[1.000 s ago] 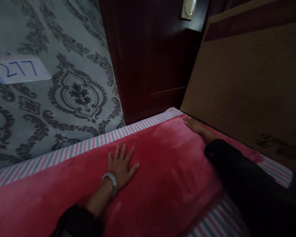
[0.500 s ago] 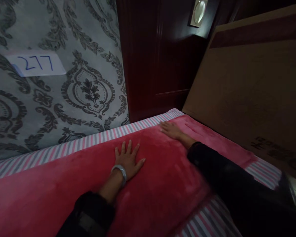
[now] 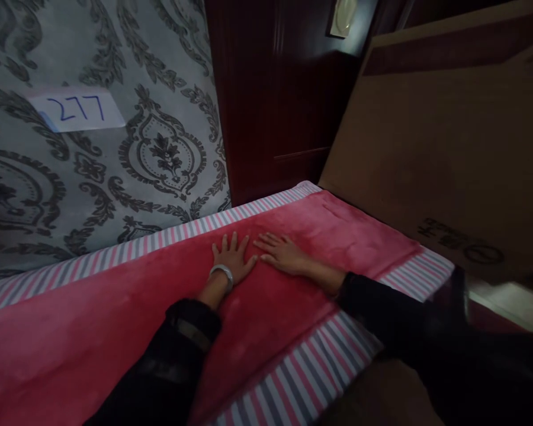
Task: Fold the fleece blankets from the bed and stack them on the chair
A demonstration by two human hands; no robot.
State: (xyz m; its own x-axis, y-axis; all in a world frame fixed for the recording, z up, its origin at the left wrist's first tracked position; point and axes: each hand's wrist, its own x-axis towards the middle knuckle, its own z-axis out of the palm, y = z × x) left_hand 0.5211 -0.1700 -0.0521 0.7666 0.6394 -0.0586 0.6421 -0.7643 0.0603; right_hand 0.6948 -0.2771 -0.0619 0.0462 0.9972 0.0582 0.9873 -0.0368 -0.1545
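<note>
A plush red-pink blanket [image 3: 93, 331] lies spread out, with a striped pink, grey and white cloth [image 3: 288, 378] showing under its edges. My left hand [image 3: 233, 260] rests flat on the blanket, fingers spread, a pale bangle [image 3: 222, 276] round the wrist. Just to its right, my right hand [image 3: 284, 253] also lies flat on the plush, its fingers stretched toward the left thumb. Neither hand grips anything. Slight creases show in the blanket toward its far right corner.
Patterned grey wallpaper [image 3: 164, 154] with a paper marked 277 [image 3: 82, 111] borders the far left side. A dark red door [image 3: 266, 106] with a pale fitting [image 3: 343, 18] stands behind. A large cardboard sheet or box [image 3: 435, 130] leans along the right.
My right hand has slid left and nearer across the blanket, now close beside my left hand. The left hand stays flat in nearly the same place. The view has shifted slightly.
</note>
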